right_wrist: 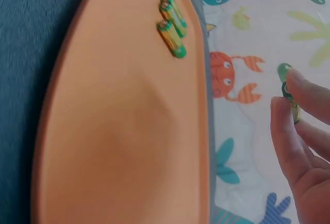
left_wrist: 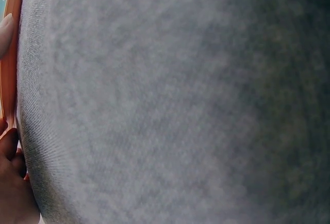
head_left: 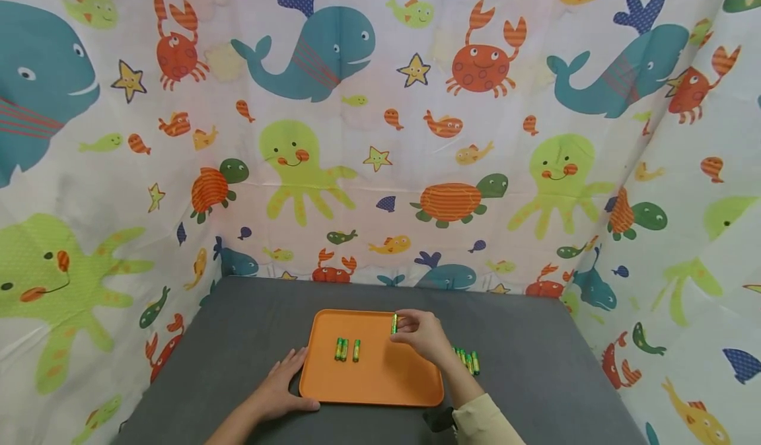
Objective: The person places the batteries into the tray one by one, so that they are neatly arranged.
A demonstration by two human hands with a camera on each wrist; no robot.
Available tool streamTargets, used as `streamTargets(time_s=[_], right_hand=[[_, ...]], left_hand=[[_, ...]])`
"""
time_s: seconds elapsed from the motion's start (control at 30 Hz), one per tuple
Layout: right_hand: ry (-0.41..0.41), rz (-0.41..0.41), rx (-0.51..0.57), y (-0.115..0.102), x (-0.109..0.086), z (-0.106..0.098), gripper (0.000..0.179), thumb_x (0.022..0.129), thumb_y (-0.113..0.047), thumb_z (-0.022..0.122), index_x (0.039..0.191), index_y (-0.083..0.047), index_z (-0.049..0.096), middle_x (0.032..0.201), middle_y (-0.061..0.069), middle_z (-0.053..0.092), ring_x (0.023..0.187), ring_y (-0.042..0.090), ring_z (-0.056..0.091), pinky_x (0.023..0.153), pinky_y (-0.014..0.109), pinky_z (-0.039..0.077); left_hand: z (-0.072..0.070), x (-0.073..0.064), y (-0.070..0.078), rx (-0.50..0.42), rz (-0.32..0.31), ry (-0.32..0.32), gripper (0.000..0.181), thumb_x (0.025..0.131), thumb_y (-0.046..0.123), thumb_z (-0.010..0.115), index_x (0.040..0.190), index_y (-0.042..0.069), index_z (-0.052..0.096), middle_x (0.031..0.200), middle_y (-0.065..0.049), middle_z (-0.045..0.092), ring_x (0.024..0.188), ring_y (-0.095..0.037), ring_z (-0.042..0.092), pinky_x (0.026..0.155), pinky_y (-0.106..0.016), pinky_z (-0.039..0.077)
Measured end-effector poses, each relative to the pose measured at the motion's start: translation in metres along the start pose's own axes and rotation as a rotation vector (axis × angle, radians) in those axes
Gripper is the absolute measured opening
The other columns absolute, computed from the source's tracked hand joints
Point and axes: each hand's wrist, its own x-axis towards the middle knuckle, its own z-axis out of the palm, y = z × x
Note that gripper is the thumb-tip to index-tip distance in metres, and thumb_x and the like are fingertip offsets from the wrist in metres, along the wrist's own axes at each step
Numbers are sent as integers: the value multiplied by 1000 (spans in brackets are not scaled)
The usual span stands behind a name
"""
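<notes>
My right hand (head_left: 419,334) pinches a green and yellow battery (head_left: 394,323) between thumb and fingertips, over the right part of the orange tray (head_left: 368,389). In the right wrist view the same battery (right_wrist: 295,109) shows partly behind the fingers. Three more batteries stand out on the tray: two side by side (head_left: 341,349) and one slightly apart (head_left: 357,350). At the tray's near left corner rests my left hand (head_left: 282,382), its fingers along the left rim and its thumb by the front rim. The left wrist view catches only the thumb (left_wrist: 5,35) and part of the fingers.
Several more batteries (head_left: 470,360) lie on the grey table (head_left: 511,339) to the right of the tray, partly hidden by my right forearm. A white curtain (head_left: 380,234) printed with sea animals surrounds the table at the back and both sides.
</notes>
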Motion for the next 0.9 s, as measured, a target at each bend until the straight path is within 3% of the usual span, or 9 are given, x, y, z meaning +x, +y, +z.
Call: streamTargets(time_s=[0.2, 0.47, 0.7, 0.9], right_hand=[[-55, -11, 1, 6, 10, 23, 59, 80, -26, 87, 131, -3, 66, 104, 12, 72, 88, 17, 69, 73, 34, 60], [-75, 21, -1, 9, 19, 51, 52, 82, -14, 85, 128, -1, 66, 104, 14, 71, 87, 18, 68, 72, 35, 59], [-79, 62, -33, 13, 22, 68, 50, 80, -9, 86, 126, 1, 67, 102, 14, 70, 85, 18, 65, 70, 35, 57], [-105, 95, -61, 15, 25, 81, 53, 77, -9, 88, 125, 3, 67, 101, 12, 68, 84, 19, 63, 65, 35, 57]], left_hand=[[0, 1, 1, 11, -11, -1, 121, 70, 61, 85, 161, 10, 25, 166, -14, 26, 155, -41, 14, 121, -67, 9], [-1, 0, 2, 14, -20, 2, 122, 68, 61, 86, 161, 11, 25, 166, -14, 26, 155, -41, 14, 121, -67, 9], [1, 1, -1, 23, 19, -6, 121, 70, 62, 84, 162, 11, 24, 167, -12, 25, 155, -40, 13, 121, -66, 8], [1, 2, -4, 21, 13, 2, 121, 70, 63, 84, 162, 13, 24, 167, -12, 26, 155, -40, 13, 121, -66, 8]])
